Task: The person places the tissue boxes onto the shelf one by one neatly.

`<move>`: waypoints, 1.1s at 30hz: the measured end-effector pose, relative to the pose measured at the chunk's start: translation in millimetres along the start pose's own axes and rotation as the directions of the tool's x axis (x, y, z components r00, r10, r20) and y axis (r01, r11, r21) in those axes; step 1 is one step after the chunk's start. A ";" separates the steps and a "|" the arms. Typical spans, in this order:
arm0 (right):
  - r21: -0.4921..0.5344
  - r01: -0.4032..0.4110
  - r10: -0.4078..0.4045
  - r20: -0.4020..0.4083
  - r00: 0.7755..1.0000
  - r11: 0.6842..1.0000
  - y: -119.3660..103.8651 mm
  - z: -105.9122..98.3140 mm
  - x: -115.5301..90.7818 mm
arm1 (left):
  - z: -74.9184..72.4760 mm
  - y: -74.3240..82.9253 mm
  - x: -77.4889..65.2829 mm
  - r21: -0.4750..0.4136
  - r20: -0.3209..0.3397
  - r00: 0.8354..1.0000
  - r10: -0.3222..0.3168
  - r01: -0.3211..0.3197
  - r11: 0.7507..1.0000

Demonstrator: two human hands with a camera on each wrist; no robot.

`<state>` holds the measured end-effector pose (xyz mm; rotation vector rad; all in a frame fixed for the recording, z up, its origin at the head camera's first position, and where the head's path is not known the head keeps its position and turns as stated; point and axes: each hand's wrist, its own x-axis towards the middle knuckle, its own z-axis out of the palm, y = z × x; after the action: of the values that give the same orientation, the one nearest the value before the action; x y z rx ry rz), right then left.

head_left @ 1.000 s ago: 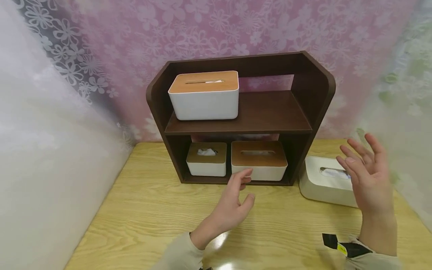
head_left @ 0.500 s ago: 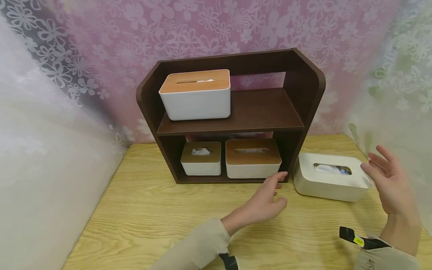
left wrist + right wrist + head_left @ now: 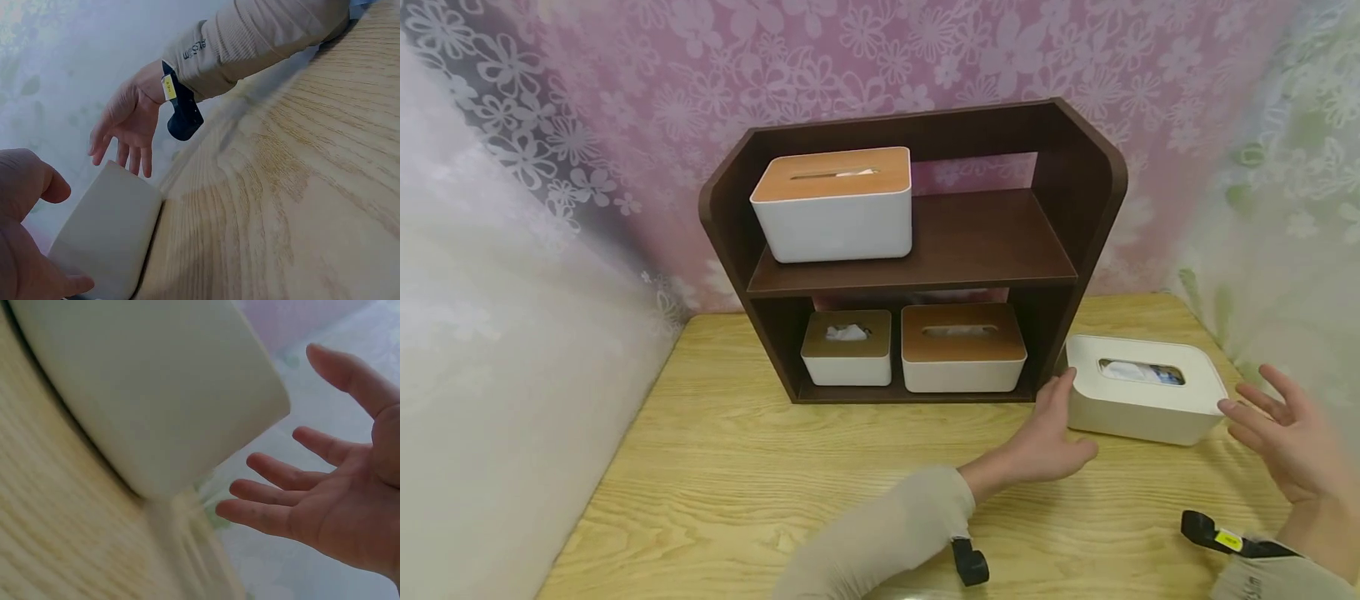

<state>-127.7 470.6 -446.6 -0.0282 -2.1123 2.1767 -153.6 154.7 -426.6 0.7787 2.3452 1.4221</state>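
A cream tissue box (image 3: 1138, 412) with an oval slot in its lid sits on the table, right of the dark brown shelf. My left hand (image 3: 1047, 437) is at the box's left end, fingers extended and thumb spread; the left wrist view shows the tissue box (image 3: 109, 231) between thumb and fingers. At the opposite end, my right hand (image 3: 1296, 437) is spread with its thumb tip right at the lid's corner. In the right wrist view the fingers of the right hand (image 3: 337, 487) stand apart from the white end of the tissue box (image 3: 162, 394), palm facing it.
The two-tier shelf (image 3: 992, 237) holds a large white box with a wooden lid (image 3: 835, 221) above. Below stand a small tissue box (image 3: 847, 367) and a wider wooden-lidded one (image 3: 962, 371). Pale curtains flank the wooden table (image 3: 715, 500).
My left hand has swept right, from in front of the lower shelf to the cream box's left end. The right hand has moved right and lower, beside its right end. The view shifted slightly.
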 end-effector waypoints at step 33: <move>0.241 0.006 -0.059 0.214 0.975 0.971 25.6 -10.4 4.0 | 33.5 -21.6 25.2 -0.166 -0.200 0.967 -0.157 0.125 0.978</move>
<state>-132.4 480.6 -472.2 0.2782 -1.9165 2.5004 -163.6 185.7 -460.6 0.4272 2.3540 1.6687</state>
